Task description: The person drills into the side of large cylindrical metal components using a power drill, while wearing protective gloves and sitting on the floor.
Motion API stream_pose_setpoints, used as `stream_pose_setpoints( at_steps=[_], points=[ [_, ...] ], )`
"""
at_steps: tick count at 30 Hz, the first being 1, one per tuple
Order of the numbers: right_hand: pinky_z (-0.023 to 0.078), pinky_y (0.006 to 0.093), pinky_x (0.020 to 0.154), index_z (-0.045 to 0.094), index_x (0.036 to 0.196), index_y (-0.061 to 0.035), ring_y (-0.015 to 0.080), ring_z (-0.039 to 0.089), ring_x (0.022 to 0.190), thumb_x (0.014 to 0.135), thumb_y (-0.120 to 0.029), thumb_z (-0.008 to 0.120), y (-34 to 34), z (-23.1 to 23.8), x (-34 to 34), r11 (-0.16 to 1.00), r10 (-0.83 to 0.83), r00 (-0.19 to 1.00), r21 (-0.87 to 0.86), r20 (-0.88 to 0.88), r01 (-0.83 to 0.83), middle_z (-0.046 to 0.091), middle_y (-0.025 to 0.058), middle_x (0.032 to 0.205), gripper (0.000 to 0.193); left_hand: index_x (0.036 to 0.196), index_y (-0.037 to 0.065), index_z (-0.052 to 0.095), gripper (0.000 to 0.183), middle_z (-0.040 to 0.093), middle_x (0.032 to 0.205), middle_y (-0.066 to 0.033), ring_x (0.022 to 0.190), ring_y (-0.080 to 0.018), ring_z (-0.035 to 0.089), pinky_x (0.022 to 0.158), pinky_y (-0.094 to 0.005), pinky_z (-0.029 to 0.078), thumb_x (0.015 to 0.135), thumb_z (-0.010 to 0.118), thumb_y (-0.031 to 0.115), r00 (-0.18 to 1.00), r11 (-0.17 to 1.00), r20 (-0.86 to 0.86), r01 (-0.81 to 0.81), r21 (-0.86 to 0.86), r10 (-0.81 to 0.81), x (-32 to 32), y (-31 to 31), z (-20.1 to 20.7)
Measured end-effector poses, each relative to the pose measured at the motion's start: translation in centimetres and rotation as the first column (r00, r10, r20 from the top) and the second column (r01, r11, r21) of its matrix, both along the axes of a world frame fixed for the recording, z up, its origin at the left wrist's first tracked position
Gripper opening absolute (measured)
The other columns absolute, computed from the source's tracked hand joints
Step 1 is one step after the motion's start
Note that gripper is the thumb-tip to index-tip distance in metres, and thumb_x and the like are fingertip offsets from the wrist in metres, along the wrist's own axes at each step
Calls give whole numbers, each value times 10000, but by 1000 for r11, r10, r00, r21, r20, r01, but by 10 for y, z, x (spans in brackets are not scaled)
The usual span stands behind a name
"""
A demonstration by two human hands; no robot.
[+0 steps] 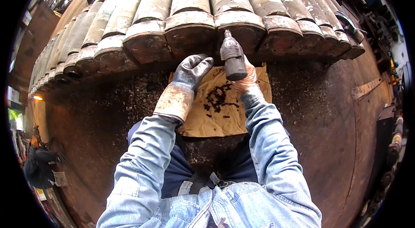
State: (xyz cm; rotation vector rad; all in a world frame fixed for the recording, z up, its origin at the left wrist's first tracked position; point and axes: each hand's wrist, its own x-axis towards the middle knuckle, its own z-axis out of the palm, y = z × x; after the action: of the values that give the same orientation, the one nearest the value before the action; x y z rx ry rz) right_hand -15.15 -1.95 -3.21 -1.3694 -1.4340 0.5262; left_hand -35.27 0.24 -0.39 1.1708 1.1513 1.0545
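Observation:
In my right hand (247,77), which wears a thin glove, is a grey power tool (234,57) with a round body and a tapered nose. The nose points away from me, at the lower end of a thick metal cylinder (229,1) in a long curved row. My left hand (192,72), in a dark coated glove with a stained tan cuff, is closed just left of the tool, below the cylinders' flanged ends. Whatever its curled fingers hold, if anything, is hidden. Under both hands lies a sheet of brown paper (216,120) with dark crumbly bits (219,97) on it.
The row of cylinders arcs across the far side. Pale flakes (138,98) litter the rusty brown floor (320,150). At the far left a person (39,165) in dark clothing is partly visible near a bright orange glow (38,97). Metal parts (391,150) line the right edge.

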Motion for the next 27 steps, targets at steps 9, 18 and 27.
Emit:
stream_pose_setpoints(
  at_steps=[9, 18, 27],
  points=[
    [521, 366, 937, 594, 1273, -40, 302, 681, 1085, 847, -200, 776, 2, -19, 13, 996, 62, 977, 44, 202, -72, 701, 159, 1150, 490, 1168, 36, 707, 297, 726, 1106, -59, 1000, -148, 664, 862, -314, 532, 948, 730, 234, 992, 990, 52, 110, 90, -114, -14, 47, -60],
    [501, 356, 969, 458, 1474, -85, 212, 602, 1159, 909, -38, 698, -41, 22, 4, 967, 247, 952, 110, -181, -230, 591, 106, 1349, 616, 1306, 35, 598, 551, 671, 1251, -138, 1172, -270, 638, 1006, -380, 526, 947, 705, 439, 887, 883, 460, 179, -434, 46, 17, 10, 32],
    [321, 370, 1207, 377, 1529, -87, 286, 385, 1446, 869, -181, 756, -86, 43, 2, 871, 437, 899, -247, -2, -424, 429, 136, 1531, 767, 1150, -40, 662, 497, 701, 1140, -187, 1140, -323, 654, 1031, -472, 522, 970, 657, 422, 617, 829, 782, 482, -282, -93, 24, 4, 29]
  ],
)
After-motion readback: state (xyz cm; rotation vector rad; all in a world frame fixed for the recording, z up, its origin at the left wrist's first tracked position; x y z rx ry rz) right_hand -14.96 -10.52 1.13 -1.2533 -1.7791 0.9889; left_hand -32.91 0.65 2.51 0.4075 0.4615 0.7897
